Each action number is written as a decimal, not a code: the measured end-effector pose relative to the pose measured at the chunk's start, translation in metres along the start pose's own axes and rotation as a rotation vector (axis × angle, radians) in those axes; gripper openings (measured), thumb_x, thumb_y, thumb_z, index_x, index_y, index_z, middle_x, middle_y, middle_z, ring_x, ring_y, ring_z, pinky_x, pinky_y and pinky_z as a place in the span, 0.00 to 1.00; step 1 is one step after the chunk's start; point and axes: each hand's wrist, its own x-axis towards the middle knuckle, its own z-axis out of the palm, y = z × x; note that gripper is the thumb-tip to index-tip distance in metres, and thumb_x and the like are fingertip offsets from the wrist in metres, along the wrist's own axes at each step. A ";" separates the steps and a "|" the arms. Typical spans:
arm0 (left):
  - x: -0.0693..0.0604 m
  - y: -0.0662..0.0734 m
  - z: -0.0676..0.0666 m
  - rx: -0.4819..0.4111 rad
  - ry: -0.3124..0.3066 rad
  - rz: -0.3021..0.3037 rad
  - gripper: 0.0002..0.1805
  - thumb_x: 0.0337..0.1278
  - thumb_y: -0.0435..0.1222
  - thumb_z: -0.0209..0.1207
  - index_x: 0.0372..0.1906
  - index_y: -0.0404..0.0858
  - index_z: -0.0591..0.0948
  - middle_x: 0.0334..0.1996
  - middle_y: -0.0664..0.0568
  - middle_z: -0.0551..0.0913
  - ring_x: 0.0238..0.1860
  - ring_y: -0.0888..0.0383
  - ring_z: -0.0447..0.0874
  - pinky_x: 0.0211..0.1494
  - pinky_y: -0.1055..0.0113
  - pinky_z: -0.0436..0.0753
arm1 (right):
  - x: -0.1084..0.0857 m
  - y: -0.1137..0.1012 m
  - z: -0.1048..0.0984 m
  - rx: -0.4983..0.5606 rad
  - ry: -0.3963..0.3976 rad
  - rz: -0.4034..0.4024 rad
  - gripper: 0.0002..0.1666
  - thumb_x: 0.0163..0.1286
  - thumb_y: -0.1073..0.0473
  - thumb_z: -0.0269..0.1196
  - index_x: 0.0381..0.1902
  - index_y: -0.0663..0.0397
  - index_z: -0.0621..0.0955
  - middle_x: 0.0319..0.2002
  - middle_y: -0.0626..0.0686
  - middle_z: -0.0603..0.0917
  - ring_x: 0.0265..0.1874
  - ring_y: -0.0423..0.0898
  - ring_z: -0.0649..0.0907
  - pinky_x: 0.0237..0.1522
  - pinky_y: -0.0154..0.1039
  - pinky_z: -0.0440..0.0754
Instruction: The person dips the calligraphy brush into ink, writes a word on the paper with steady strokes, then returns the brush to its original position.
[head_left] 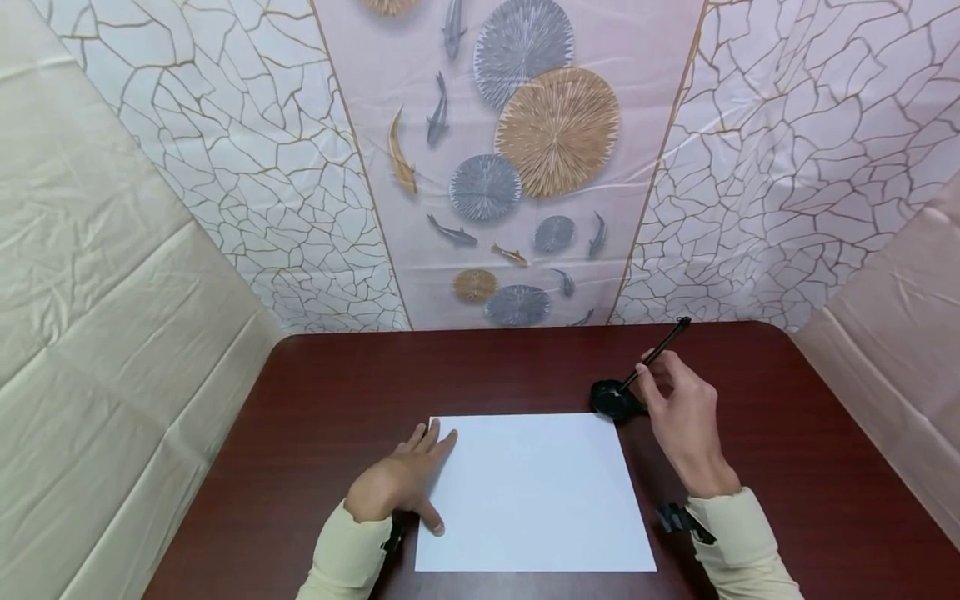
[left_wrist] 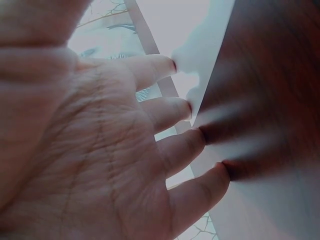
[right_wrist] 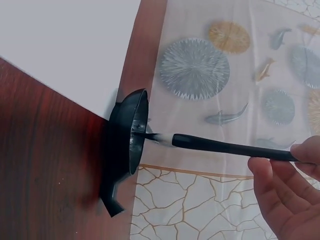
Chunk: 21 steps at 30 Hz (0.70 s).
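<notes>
A white sheet of paper lies on the table. The left hand rests at its left edge with fingers spread; in the left wrist view the fingertips of that hand touch the paper and the wood beside it. The right hand pinches a black-handled brush, tilted over a small black dish at the paper's top right corner. In the right wrist view the brush has pale bristles with a dark tip, which reaches inside the dish.
The dark red-brown table has a patterned cloth hanging behind its far edge. Plain cream cloth hangs at the left, and more at the right. Dark bands show at both wrists.
</notes>
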 end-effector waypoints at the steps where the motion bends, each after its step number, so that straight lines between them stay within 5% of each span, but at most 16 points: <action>1: 0.000 -0.001 0.000 -0.004 -0.001 0.003 0.76 0.29 0.47 0.89 0.86 0.42 0.54 0.86 0.37 0.42 0.86 0.38 0.38 0.83 0.40 0.55 | 0.000 -0.001 0.000 -0.003 0.002 -0.004 0.08 0.76 0.64 0.67 0.49 0.61 0.84 0.37 0.56 0.89 0.35 0.54 0.90 0.33 0.19 0.72; 10: -0.004 -0.020 -0.003 -0.208 0.011 -0.002 0.73 0.33 0.42 0.88 0.86 0.45 0.55 0.87 0.44 0.40 0.86 0.43 0.38 0.77 0.40 0.66 | -0.001 -0.004 -0.002 -0.023 0.018 -0.028 0.08 0.74 0.67 0.68 0.49 0.62 0.84 0.38 0.59 0.89 0.36 0.56 0.89 0.33 0.21 0.73; 17: -0.004 -0.026 -0.004 -0.153 -0.014 -0.012 0.73 0.33 0.42 0.88 0.86 0.44 0.54 0.87 0.46 0.41 0.86 0.43 0.36 0.75 0.41 0.71 | -0.002 -0.015 -0.008 -0.009 0.042 -0.022 0.10 0.73 0.68 0.68 0.50 0.60 0.84 0.41 0.59 0.90 0.41 0.58 0.90 0.41 0.14 0.69; 21: -0.003 -0.027 -0.006 -0.145 -0.015 -0.010 0.75 0.31 0.41 0.89 0.87 0.44 0.53 0.87 0.46 0.40 0.86 0.43 0.35 0.75 0.40 0.70 | 0.005 -0.030 -0.015 0.038 0.075 -0.089 0.11 0.72 0.69 0.68 0.50 0.61 0.83 0.42 0.58 0.90 0.39 0.55 0.91 0.41 0.13 0.70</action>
